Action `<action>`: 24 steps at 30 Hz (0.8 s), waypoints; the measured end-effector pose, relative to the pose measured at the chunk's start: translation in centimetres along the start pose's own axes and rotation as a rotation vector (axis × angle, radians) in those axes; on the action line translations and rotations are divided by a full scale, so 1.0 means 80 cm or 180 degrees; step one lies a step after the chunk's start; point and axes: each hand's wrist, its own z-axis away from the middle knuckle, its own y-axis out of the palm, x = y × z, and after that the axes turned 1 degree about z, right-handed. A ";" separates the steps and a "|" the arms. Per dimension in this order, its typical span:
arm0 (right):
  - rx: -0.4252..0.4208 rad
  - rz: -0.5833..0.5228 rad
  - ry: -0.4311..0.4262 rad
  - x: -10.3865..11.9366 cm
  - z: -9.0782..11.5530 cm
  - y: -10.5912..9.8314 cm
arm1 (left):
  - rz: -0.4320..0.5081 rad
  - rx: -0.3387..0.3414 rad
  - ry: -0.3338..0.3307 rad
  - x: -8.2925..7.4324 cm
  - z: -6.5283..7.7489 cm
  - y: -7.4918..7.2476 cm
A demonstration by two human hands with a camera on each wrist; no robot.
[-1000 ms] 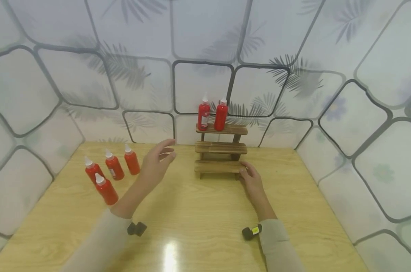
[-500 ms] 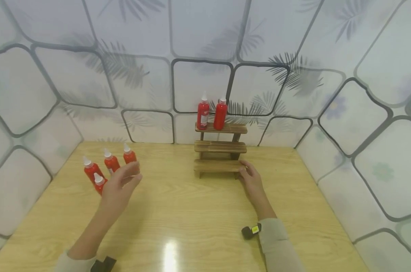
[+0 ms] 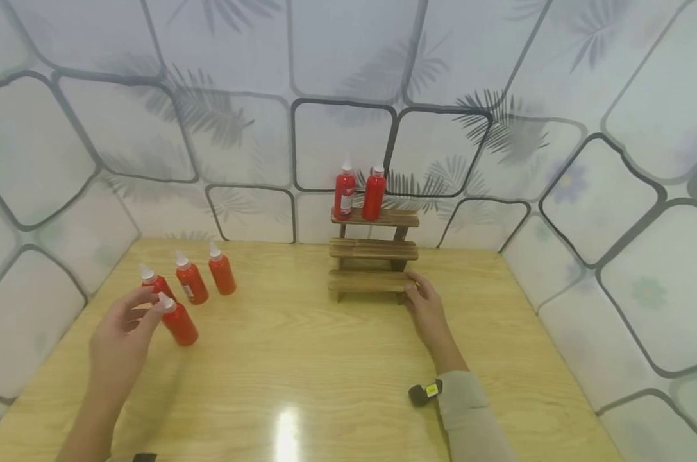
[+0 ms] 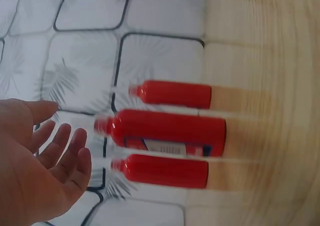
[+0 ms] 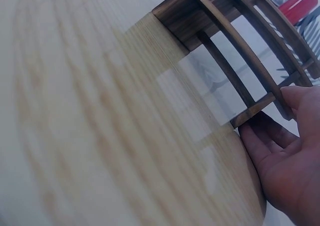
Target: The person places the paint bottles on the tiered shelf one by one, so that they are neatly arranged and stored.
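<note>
Red squeeze bottles with white pointed caps stand on the left of the table. In the head view my left hand [image 3: 120,337] is beside the front bottle [image 3: 181,325], its loosely curved fingers near the cap. A second bottle [image 3: 159,283] is partly hidden behind that hand. The left wrist view shows a gap between my left hand [image 4: 45,166] and the bottles. My right hand [image 3: 428,313] grips the right end of the lowest step of a three-tier wooden stand [image 3: 371,281], thumb on top, fingers underneath. Two more red bottles [image 3: 344,196] stand upright on its top step.
Farther back on the left stand two other red bottles, a middle bottle [image 3: 192,284] and a right bottle [image 3: 224,276]. The wooden table [image 3: 302,372] meets patterned walls [image 3: 244,141] at the back and both sides.
My left hand has moved left and towards the front bottle, passing in front of the group of bottles. The right hand keeps its grip on the stand, which has not moved.
</note>
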 end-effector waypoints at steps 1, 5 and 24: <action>0.0011 -0.0001 -0.0002 0.000 0.000 0.000 | -0.0057 0.0003 -0.0015 0.004 -0.002 -0.003; 0.0001 0.0008 -0.0006 0.000 0.001 0.000 | -0.0092 0.0253 0.0015 0.023 -0.012 -0.008; -0.0037 -0.0070 -0.0059 0.001 0.001 0.003 | 0.0061 0.0751 -0.0232 0.053 -0.019 0.007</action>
